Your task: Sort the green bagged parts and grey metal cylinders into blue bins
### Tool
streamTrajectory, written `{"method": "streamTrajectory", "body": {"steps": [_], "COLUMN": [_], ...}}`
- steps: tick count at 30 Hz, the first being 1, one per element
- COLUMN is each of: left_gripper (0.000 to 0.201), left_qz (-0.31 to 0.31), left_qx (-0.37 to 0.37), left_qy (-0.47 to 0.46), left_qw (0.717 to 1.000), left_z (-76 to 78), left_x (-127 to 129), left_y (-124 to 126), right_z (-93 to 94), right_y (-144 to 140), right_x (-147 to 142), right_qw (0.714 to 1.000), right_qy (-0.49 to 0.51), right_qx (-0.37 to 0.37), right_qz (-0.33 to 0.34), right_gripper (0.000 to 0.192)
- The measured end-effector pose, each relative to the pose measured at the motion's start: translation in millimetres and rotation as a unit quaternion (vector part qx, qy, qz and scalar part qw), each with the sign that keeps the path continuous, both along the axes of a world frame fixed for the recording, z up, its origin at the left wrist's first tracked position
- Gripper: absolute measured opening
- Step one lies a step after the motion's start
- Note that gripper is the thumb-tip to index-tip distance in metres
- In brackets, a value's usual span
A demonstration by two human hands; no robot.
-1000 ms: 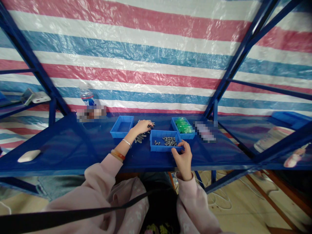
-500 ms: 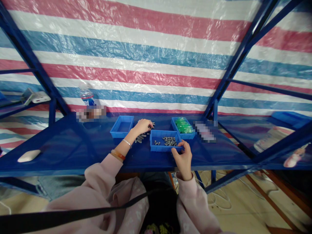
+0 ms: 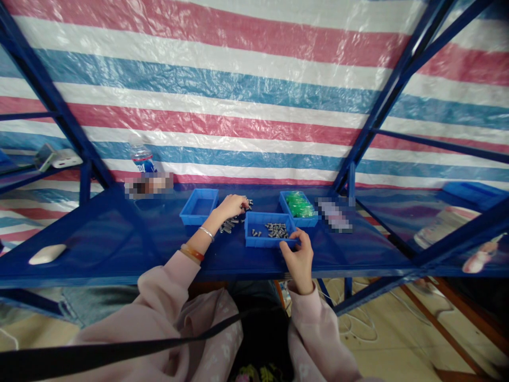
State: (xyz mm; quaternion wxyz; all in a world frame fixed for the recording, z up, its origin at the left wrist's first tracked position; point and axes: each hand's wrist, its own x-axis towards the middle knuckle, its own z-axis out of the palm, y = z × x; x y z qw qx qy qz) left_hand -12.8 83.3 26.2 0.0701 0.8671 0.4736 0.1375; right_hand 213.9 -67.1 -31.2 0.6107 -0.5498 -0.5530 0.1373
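Left hand (image 3: 232, 207) shifted slightly, curled over hardware (image 3: 228, 226), hold unclear; right hand (image 3: 300, 257) pinches tray (image 3: 262, 242).

Blue table (image 3: 131, 239): three trays (image 3: 266, 242), metal parts (image 3: 228, 227), rounded white object (image 3: 47, 254)

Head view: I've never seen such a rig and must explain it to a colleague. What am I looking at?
There is no machine: a head-worn camera looks forward and down at its wearer's two bare hands. On the blue table, the left hand is at a pile of small metal parts; whether it grips any is unclear. The right hand holds the near right corner of the front blue bin, which contains more metal parts. Behind it, to the right, a second bin holds green items; a third bin stands left of the pile.
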Motion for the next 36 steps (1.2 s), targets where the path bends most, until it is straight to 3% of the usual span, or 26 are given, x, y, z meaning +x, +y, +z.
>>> {"method": "streamTrajectory", "body": {"steps": [14, 24, 27, 31, 34, 36], "left_gripper": [0.014, 0.013, 0.019, 0.032, 0.035, 0.037], "left_qz": [0.007, -0.012, -0.024, -0.079, -0.113, -0.131], "left_qx": [-0.003, -0.031, -0.06, -0.155, -0.248, -0.306], "left_qy": [-0.027, -0.15, -0.251, -0.383, -0.414, -0.388], "left_qw": [1.0, 0.988, 0.966, 0.907, 0.869, 0.859], "left_z": [-0.2, -2.2, 6.6, 23.1, 32.1, 35.0], "left_x": [7.1, 7.2, 6.5, 5.6, 4.6, 4.1], "left_y": [-4.3, 1.9, 0.3, -8.5, -15.3, -18.4], "right_z": [0.5, -1.5, -1.9, -1.9, -2.4, -3.0], "right_y": [-1.1, 0.5, 0.4, 0.6, 1.1, 1.4], "right_x": [0.1, 0.5, 0.8, 1.1, 1.4, 1.6], "right_qw": [1.0, 1.0, 1.0, 1.0, 1.0, 1.0], "right_qy": [-0.001, 0.005, 0.006, -0.001, -0.008, -0.013], "right_qx": [-0.003, 0.001, 0.0, -0.002, 0.0, 0.001], "right_qz": [0.001, 0.004, 0.003, 0.002, 0.0, -0.002], "right_gripper": [0.014, 0.014, 0.015, 0.015, 0.014, 0.014]}}
